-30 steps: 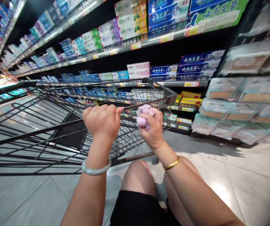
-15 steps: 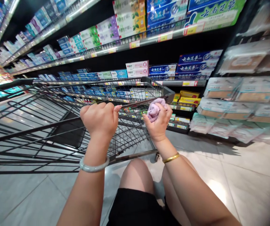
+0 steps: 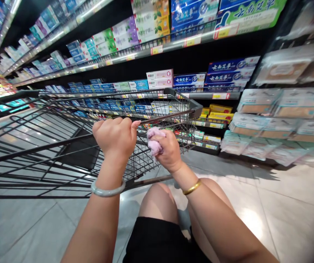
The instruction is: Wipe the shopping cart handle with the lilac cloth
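Note:
A black wire shopping cart (image 3: pixel 157 119) stands in front of me, reaching from the left edge to the middle of the view. My left hand (image 3: pixel 115 140) is wrapped round the cart's near top rail, thumb lying along it toward the right. In my right hand (image 3: pixel 170 149) is a crumpled light purple cloth (image 3: pixel 154 141), bunched between the thumb and fingers. That hand is just below the rail, to the right of my left hand. Whether the cloth touches the cart's wire side, I cannot tell.
Shelves of boxed toothpaste (image 3: pixel 189 80) run along the far side of the cart. Packets on hooks (image 3: pixel 258 126) hang at the right. My bent knees (image 3: pixel 159 204) are close below the cart, above a grey tiled floor (image 3: pixel 291 204).
My right hand has moved left along the cart, away from its right corner and down off the rail, with the cloth still in it. My left hand has stayed on the rail.

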`<state>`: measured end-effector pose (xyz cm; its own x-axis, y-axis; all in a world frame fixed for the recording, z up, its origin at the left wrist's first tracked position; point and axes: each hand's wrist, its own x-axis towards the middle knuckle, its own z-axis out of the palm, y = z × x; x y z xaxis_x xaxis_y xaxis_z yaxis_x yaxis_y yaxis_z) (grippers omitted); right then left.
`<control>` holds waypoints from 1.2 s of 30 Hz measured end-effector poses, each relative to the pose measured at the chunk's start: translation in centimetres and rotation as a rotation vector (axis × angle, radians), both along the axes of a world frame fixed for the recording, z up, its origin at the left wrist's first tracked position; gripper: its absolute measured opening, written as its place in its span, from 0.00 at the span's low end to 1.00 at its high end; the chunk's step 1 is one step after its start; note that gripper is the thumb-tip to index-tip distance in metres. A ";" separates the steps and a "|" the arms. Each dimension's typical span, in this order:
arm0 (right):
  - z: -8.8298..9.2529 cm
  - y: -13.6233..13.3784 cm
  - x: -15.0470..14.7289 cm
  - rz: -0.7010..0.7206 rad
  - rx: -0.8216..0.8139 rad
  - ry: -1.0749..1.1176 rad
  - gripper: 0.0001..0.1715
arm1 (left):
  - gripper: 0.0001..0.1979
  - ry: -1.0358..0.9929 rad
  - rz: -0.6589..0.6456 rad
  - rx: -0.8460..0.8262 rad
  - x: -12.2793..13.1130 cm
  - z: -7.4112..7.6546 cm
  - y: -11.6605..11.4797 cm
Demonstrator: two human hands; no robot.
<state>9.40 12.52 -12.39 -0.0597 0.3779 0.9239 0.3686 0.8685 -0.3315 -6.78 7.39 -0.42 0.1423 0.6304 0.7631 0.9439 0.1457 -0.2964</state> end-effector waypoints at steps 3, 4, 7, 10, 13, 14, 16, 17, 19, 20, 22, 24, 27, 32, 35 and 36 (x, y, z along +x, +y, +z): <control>0.1 1.7 2.1 -0.086 -0.005 0.136 0.13 | 0.28 0.004 -0.006 -0.007 -0.1 0.0 0.0; 0.1 2.5 3.1 -0.143 -0.006 0.211 0.13 | 0.28 0.002 -0.007 -0.008 -0.1 0.0 0.0; -0.1 3.9 4.7 -0.284 -0.029 0.372 0.14 | 0.28 -0.004 -0.010 -0.007 0.0 0.0 0.0; -0.5 2.7 3.3 -0.240 -0.035 0.328 0.13 | 0.28 -0.007 -0.008 0.003 -0.1 -0.1 0.1; -0.7 0.6 1.1 -0.095 -0.019 0.093 0.14 | 0.27 -0.003 -0.012 0.006 -0.2 -0.2 0.2; -0.7 0.2 0.8 -0.067 -0.008 0.017 0.15 | 0.27 -0.001 -0.013 0.005 -0.3 -0.1 0.2; -0.6 0.6 1.4 -0.062 0.006 -0.031 0.14 | 0.27 0.003 -0.015 0.002 -0.5 -0.1 0.1; -0.6 1.1 2.1 -0.084 0.008 0.014 0.13 | 0.27 0.003 -0.013 0.002 -0.6 0.0 0.1; -0.7 2.6 3.8 -0.157 -0.016 0.185 0.13 | 0.27 0.003 -0.008 -0.001 -0.8 0.0 0.2; -0.8 3.2 4.5 -0.199 -0.032 0.268 0.13 | 0.27 0.002 -0.006 -0.003 -0.8 0.0 0.2; -1.0 3.7 4.8 -0.241 -0.060 0.347 0.14 | 0.27 0.000 -0.002 -0.008 -0.9 0.0 0.3; -1.4 2.8 3.7 -0.185 -0.082 0.284 0.14 | 0.27 -0.002 -0.001 -0.013 -1.0 -0.1 0.4; -1.7 0.4 0.7 -0.045 -0.094 -0.034 0.17 | 0.27 -0.011 0.004 -0.024 -1.2 -0.1 0.4; -1.6 -0.4 -0.4 -0.040 -0.067 -0.299 0.20 | 0.27 -0.033 0.000 -0.029 -1.7 0.0 0.5; -1.5 0.7 0.6 -0.090 -0.081 -0.140 0.17 | 0.27 -0.062 -0.026 -0.036 -1.8 0.1 0.5; -1.7 0.9 0.6 -0.099 -0.097 -0.115 0.17 | 0.27 -0.076 -0.036 -0.039 -1.7 0.1 0.5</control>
<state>10.00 13.39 -14.06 -0.1210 0.4739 0.8722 0.4910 0.7922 -0.3623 -8.51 7.94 -0.32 0.1078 0.6557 0.7473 0.9682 0.1014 -0.2286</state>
